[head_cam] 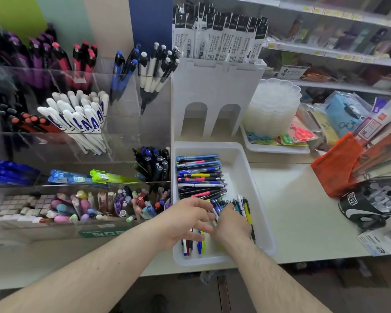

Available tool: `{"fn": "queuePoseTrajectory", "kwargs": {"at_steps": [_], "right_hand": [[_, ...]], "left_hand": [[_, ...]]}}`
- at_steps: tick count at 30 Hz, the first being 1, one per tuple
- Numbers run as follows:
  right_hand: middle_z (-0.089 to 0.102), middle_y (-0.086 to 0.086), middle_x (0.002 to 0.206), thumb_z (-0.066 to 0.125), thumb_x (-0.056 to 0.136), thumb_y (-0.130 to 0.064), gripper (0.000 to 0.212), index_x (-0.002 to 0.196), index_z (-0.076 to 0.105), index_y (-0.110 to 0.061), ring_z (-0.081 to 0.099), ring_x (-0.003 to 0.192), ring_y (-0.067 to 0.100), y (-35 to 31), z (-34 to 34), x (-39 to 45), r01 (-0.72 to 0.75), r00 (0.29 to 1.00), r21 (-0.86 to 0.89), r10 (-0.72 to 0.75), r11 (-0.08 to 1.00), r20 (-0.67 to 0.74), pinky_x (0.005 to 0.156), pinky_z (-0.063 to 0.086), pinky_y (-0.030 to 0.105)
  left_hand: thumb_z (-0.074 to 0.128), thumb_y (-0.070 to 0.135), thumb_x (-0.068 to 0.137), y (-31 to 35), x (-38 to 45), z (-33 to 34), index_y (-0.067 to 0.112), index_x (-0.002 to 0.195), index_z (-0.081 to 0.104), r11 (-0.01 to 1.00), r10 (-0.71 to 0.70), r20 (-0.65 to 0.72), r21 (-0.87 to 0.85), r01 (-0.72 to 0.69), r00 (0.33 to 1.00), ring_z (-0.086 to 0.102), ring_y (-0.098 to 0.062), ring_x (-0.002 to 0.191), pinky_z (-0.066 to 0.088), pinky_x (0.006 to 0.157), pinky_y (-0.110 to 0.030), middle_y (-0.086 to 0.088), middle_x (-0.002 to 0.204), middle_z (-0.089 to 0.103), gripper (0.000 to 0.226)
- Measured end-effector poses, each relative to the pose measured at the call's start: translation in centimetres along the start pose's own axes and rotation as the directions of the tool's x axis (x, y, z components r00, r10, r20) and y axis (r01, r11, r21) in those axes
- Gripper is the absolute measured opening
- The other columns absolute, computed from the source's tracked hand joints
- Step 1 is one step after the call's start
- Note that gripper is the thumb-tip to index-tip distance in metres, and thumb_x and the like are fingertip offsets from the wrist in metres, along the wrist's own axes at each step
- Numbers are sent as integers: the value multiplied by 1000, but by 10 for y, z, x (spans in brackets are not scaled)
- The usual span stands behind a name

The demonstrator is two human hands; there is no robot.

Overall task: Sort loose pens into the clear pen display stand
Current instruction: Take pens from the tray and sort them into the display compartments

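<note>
A white tray [246,177] on the counter holds several loose pens [200,175] piled crosswise at its far end. Both my hands are inside the near half of the tray. My left hand [187,220] hovers with fingers spread and slightly bent, touching the pens below it. My right hand [231,224] curls its fingers round a bunch of pens [240,206] that fan out past its fingertips. More pens [193,243] poke out under my left hand. The clear pen display stand [122,141] stands to the left, its compartments filled with pens.
A white holder [215,86] with packaged refills stands behind the tray. At the right are a stack of plastic lids [273,107], a tray of scissors [280,147], an orange pouch [336,163] and shelves. Erasers and small pens fill the stand's front row [77,206].
</note>
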State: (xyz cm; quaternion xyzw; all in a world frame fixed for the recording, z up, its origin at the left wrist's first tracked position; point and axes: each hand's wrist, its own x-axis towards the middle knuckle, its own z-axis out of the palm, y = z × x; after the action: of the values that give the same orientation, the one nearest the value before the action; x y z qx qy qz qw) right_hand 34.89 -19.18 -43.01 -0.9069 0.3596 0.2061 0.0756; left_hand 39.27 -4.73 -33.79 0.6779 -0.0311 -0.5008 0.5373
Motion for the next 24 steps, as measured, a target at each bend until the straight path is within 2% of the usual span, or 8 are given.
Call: {"fn": "queuePoseTrajectory", "kwargs": {"at_steps": [5,7,10,14,17,21,24], "right_hand": [[60,12,120,69,88,-15,96,156,1,-12,62,102,26,-10,9,-6,49,998,-62,-50,997,-25,74,54,34],[60,10,119,70,88,-18,94,156,5,-10,63,103,25,-8,11,-9,54,998,-32,-54,998,-11,75,54,35],[63,7,117,71,86,-26,79,146,23,-8,64,104,24,-7,7,-9,27,1000,18,-27,999,8,77,54,34],[64,7,115,66,91,-24,74,148,23,-8,64,104,24,-13,12,-15,69,997,-17,-69,998,-28,79,54,35],[64,6,113,67,90,-25,68,144,28,-12,64,102,24,-10,8,-12,73,997,-2,-73,997,7,81,55,35],[64,6,115,67,91,-25,72,147,23,-13,64,103,24,-9,2,-10,67,997,-34,-66,997,32,79,51,36],[64,6,115,68,91,-22,68,144,26,-13,64,103,25,-9,4,-10,72,997,-14,-72,997,31,80,53,36]], "left_hand": [[55,6,93,-2,2,-1,20,118,59,1000,-5,7,-9,5,1000,71,-18,97,59,86,-40,-2,115,68,29],[56,7,93,-4,3,0,20,118,60,1000,-8,14,-14,8,1000,71,-20,99,59,85,-39,-2,116,68,28],[57,7,93,-7,5,1,19,119,60,1000,-5,28,-25,6,1000,71,-20,99,59,80,-35,-3,116,68,29],[56,5,92,-10,7,2,19,118,60,999,-7,14,-45,8,1000,72,-19,97,58,74,-31,-4,116,68,29],[57,4,92,-12,9,3,19,117,61,998,-15,18,-58,16,1000,71,-20,99,57,73,-31,-5,115,69,30],[57,5,92,-13,11,2,20,116,61,997,-17,12,-69,18,1000,72,-20,97,59,75,-33,-4,112,71,27],[57,5,92,-15,12,1,19,114,61,995,-25,2,-92,25,1000,73,-21,95,58,73,-32,-4,108,73,26]]}}
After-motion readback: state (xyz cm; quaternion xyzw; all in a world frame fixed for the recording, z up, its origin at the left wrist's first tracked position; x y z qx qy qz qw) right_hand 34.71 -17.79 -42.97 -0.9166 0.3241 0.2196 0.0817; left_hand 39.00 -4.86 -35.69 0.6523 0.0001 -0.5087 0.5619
